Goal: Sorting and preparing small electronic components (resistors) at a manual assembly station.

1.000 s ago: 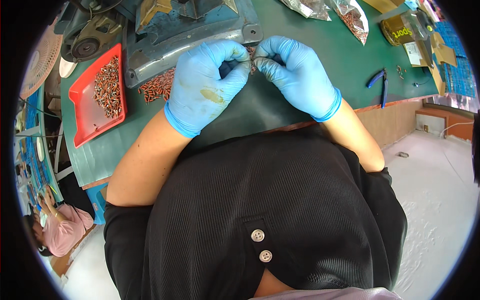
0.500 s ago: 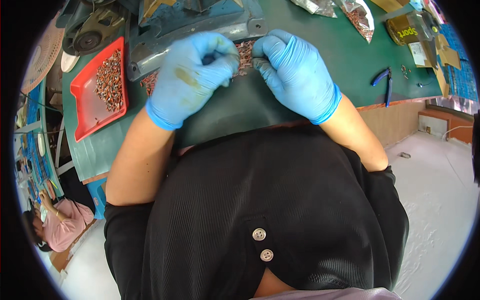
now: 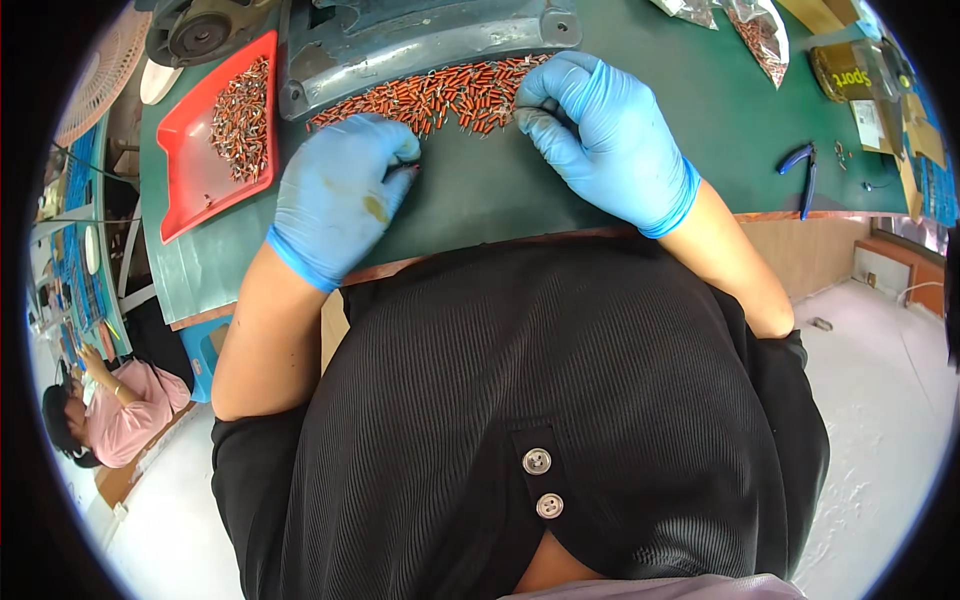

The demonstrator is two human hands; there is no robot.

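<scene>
Change since earlier frame: both hands had parted; a second before they met fingertip to fingertip over the counter, and by this moment each worked its own spot, with the heap of parts uncovered between them.
Left hand (image 3: 335, 195): blue-gloved, curled nearly closed, fingertips pinched on a small dark-tipped piece at the near edge of the heap; what the piece was could not be told.
Right hand (image 3: 600, 135): blue-gloved, fingers bent and drawn together at the right end of the heap, pinching something small and metallic; the item itself was too small to identify.
Small orange parts (image 3: 440, 92): loose heap of short orange-red cylinders with metal ends, strewn along the foot of the machine base, between the two hands.
Counter (image 3: 740, 150): green-topped, carrying everything listed.
Machine base (image 3: 420, 35): grey metal casting, just behind the heap.
Red tray (image 3: 205, 170): left of the left hand, holding a pile of similar small parts.
Blue-handled pliers (image 3: 803, 170): lying well to the right, near the counter edge.
Clear bags (image 3: 760, 25): top right, holding more small parts.
</scene>
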